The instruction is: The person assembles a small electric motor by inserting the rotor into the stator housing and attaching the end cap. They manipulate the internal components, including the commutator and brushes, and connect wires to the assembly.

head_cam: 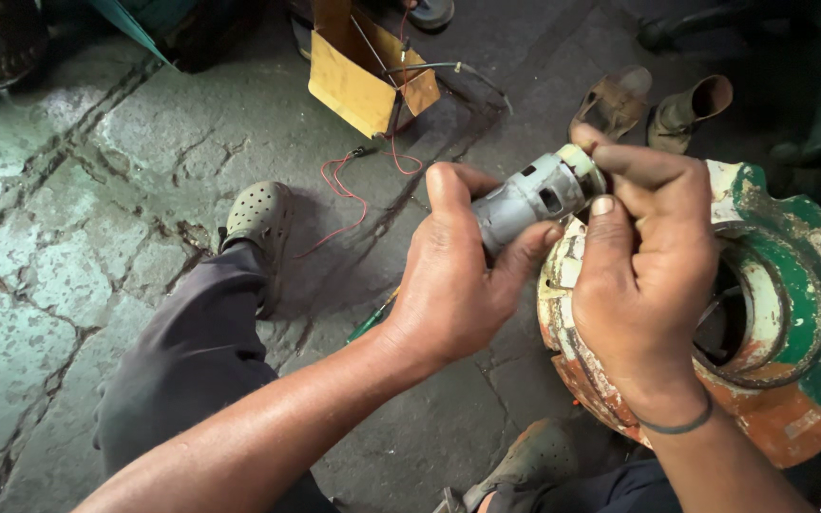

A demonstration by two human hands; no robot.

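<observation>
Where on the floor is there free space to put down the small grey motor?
Bare stone floor lies left of the grey clog, and between the red wire and the left hand. Crowded: the right hand with the motor sits over the round painted housing; cardboard fills the top.

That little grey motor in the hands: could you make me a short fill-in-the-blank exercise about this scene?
1. The small grey motor is held by ____ hands at once.
2. The right hand wears a thin band around its ____.
3. The red wires lie on a floor made of ____.
4. The round housing under the right hand has worn paint in white, orange and ____.

Missing words: two; wrist; stone; green
</observation>
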